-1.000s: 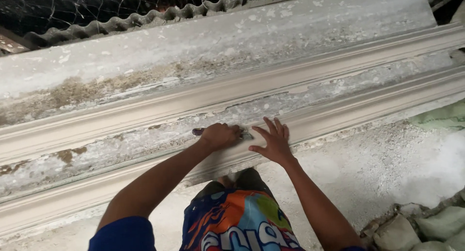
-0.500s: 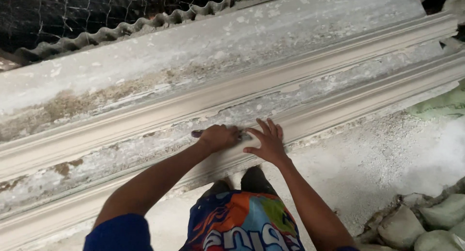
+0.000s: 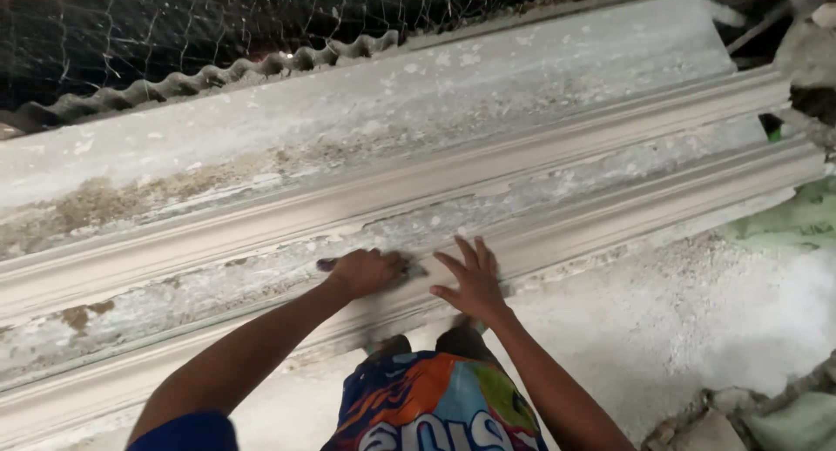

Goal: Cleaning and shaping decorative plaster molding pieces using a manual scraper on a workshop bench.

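Two long pale plaster mouldings [image 3: 566, 159] lie side by side across a dusty white workbench [image 3: 261, 146], running from lower left to upper right. My left hand [image 3: 366, 271] is closed around a small dark-handled tool [image 3: 327, 264] and presses it onto the rough flat strip between the two mouldings. My right hand [image 3: 470, 281] lies flat with its fingers spread on the near moulding [image 3: 627, 220], just right of the tool. The tool's working end is hidden under my left hand.
Wire mesh [image 3: 174, 24] and a corrugated sheet edge [image 3: 261, 68] run along the far side. White plaster dust covers the floor [image 3: 697, 320] on the right. Greenish sacks and rubble [image 3: 784, 407] lie at the lower right. My colourful shorts [image 3: 435, 407] fill the bottom middle.
Both hands have stayed at about the same spot on the mouldings. The view has shifted slightly, so the mouldings' right end now shows.
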